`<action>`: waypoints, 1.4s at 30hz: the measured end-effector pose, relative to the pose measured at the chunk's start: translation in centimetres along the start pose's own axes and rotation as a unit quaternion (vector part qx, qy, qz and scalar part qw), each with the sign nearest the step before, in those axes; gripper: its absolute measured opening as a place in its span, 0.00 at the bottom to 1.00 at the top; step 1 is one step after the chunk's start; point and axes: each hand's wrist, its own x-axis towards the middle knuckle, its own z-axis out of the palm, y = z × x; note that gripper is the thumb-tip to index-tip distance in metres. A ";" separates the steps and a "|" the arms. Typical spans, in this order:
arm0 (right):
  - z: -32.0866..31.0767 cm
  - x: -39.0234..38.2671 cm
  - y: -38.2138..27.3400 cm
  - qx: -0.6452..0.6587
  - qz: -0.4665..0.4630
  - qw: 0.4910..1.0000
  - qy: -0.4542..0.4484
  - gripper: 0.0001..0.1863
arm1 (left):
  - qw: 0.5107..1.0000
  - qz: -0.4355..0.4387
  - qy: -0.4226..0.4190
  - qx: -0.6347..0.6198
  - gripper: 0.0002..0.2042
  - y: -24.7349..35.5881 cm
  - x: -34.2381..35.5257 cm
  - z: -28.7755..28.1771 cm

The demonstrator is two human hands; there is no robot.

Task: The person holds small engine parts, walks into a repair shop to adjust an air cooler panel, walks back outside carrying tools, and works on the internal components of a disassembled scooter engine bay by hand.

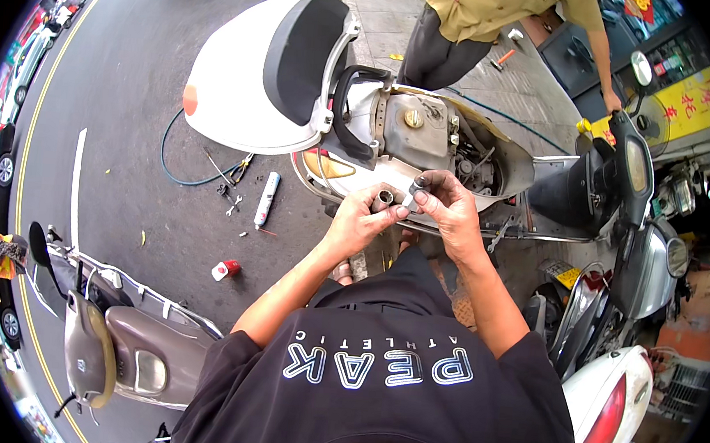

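My left hand (357,220) is closed around a metal socket (384,197), its round opening turned upward. Beside it, my right hand (452,210) pinches a small part with a dark round end (420,182) and a pale grey body; its exact kind I cannot make out. The fingertips of both hands nearly meet. Just beyond them stands a white scooter (249,91) with its seat (307,58) tipped up. Its fuel tank (419,131) with a yellowish cap and part of the engine (478,174) are exposed.
Another person (476,16) in a khaki shirt stands beyond the scooter, a hand on its handlebar. A spray can (267,201), pliers (245,164), wrenches (234,205) and a red-and-white container (226,270) lie on the asphalt. Parked scooters (157,348) flank me; a hose (164,150) crosses the ground.
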 end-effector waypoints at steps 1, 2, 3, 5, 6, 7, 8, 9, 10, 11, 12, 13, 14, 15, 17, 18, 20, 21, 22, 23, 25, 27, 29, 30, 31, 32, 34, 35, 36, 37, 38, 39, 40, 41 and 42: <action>0.1 0.2 0.3 -0.011 0.000 1.000 0.002 0.12 | 1.000 0.006 0.005 0.001 0.11 -0.2 -0.1 0.0; 0.2 0.4 0.4 -0.015 0.003 1.000 -0.004 0.12 | 1.000 0.012 0.010 0.002 0.10 -0.4 -0.2 0.0; 0.2 0.5 0.6 -0.016 0.009 1.000 -0.005 0.12 | 1.000 0.014 0.013 0.004 0.10 -0.4 -0.2 -0.1; 0.2 0.8 0.8 -0.017 0.019 1.000 -0.008 0.13 | 0.999 0.008 0.018 0.028 0.10 0.1 -0.4 -0.4; 0.3 0.9 0.9 -0.013 0.018 1.000 -0.010 0.13 | 0.998 0.003 0.017 0.056 0.10 0.4 -0.5 -0.6; 0.3 1.1 1.0 -0.010 0.016 1.000 -0.012 0.13 | 0.998 0.015 0.020 0.059 0.11 0.2 -0.4 -0.7; 0.3 1.2 1.1 -0.007 0.017 1.000 -0.010 0.13 | 0.998 0.012 0.018 0.061 0.11 0.0 -0.5 -0.6; 0.2 1.3 1.3 0.020 0.021 0.999 -0.018 0.13 | 0.997 0.022 0.029 0.061 0.11 -0.2 -0.4 -0.7; 0.1 1.4 1.5 0.046 0.025 0.998 -0.025 0.13 | 0.997 0.032 0.039 0.061 0.12 -0.3 -0.3 -0.6; -0.1 1.5 1.7 0.059 0.028 0.997 -0.031 0.13 | 0.997 0.031 0.036 0.064 0.12 -0.2 -0.3 -0.5; -0.2 1.5 1.6 0.062 0.026 0.997 -0.027 0.13 | 0.998 0.023 0.037 0.049 0.12 -0.1 -0.4 -0.4; -0.3 1.5 1.5 0.076 0.031 0.996 -0.034 0.14 | 0.999 0.014 0.039 0.034 0.12 0.0 -0.3 -0.3; -0.3 1.5 1.4 0.089 0.036 0.995 -0.041 0.14 | 0.999 0.014 0.035 0.037 0.12 0.0 -0.2 -0.2; -0.5 1.5 1.4 0.092 0.036 0.994 -0.037 0.14 | 0.999 0.007 0.023 0.028 0.12 0.0 -0.1 -0.2; -0.9 1.6 1.5 0.083 0.037 0.995 -0.036 0.14 | 1.000 -0.003 0.008 0.021 0.12 0.3 0.1 -0.2; -1.0 1.6 1.5 0.085 0.035 0.995 -0.034 0.14 | 0.999 0.003 0.006 0.049 0.12 0.8 0.1 -0.1; -1.2 1.5 1.6 0.085 0.034 0.995 -0.036 0.14 | 0.997 0.009 0.003 0.079 0.12 0.9 0.2 0.0; -1.3 1.4 1.5 0.086 0.033 0.995 -0.035 0.14 | 0.997 0.006 0.002 0.079 0.12 0.7 0.2 0.1; -1.4 1.3 1.5 0.089 0.031 0.995 -0.040 0.14 | 0.997 0.002 0.002 0.079 0.12 0.7 0.2 0.1; -1.4 1.3 1.5 0.092 0.030 0.994 -0.045 0.14 | 0.997 0.002 0.001 0.080 0.12 0.8 0.1 0.2; -1.4 1.1 1.3 0.093 0.029 0.994 -0.047 0.14 | 0.992 -0.007 0.007 0.122 0.13 1.8 -0.1 0.3; -1.3 1.0 1.2 0.095 0.030 0.994 -0.050 0.14 | 0.994 0.021 0.027 0.099 0.12 0.9 0.1 0.5; -1.0 1.0 1.1 0.098 0.035 0.993 -0.057 0.14 | 0.995 0.049 0.050 0.077 0.12 0.4 -0.1 0.6; -0.8 1.0 1.1 0.099 0.035 0.993 -0.059 0.14 | 0.992 0.052 0.062 0.095 0.12 0.8 -0.4 0.6; -0.5 0.9 1.0 0.083 0.025 0.994 -0.061 0.14 | 0.989 0.054 0.075 0.113 0.12 1.0 -0.6 0.5; -0.3 0.9 0.9 0.067 0.016 0.996 -0.063 0.13 | 0.989 0.054 0.078 0.115 0.12 1.1 -0.8 0.6; 0.4 1.2 0.8 0.067 0.010 0.995 -0.068 0.14 | 0.980 0.094 0.116 0.132 0.11 1.4 -1.2 0.5; 0.8 1.4 0.7 0.066 0.005 0.996 -0.067 0.14 | 0.984 0.092 0.118 0.098 0.12 0.8 -1.4 0.2; 1.0 1.6 0.6 0.067 0.002 0.995 -0.071 0.14 | 0.983 0.095 0.120 0.102 0.12 1.4 -1.6 0.0; 1.2 1.8 0.5 0.068 -0.006 0.995 -0.077 0.13 | 0.983 0.065 0.126 0.118 0.12 2.3 -1.9 -0.2; 1.4 2.0 0.4 0.069 -0.013 0.994 -0.083 0.13 | 0.982 0.034 0.132 0.134 0.13 2.9 -2.3 -0.5; 1.9 2.1 0.0 0.065 -0.017 0.993 -0.095 0.13 | 0.980 0.034 0.135 0.143 0.14 3.1 -2.7 -0.8; 2.5 2.2 -0.3 0.067 -0.021 0.992 -0.100 0.13 | 0.979 0.037 0.139 0.148 0.14 3.2 -3.1 -1.1; 3.1 2.3 -0.7 0.070 -0.022 0.991 -0.112 0.13 | 0.980 0.048 0.147 0.127 0.15 3.2 -3.4 -1.3; 3.8 2.4 -1.0 0.073 -0.023 0.989 -0.125 0.14 | 0.980 0.059 0.156 0.107 0.15 3.3 -3.9 -1.5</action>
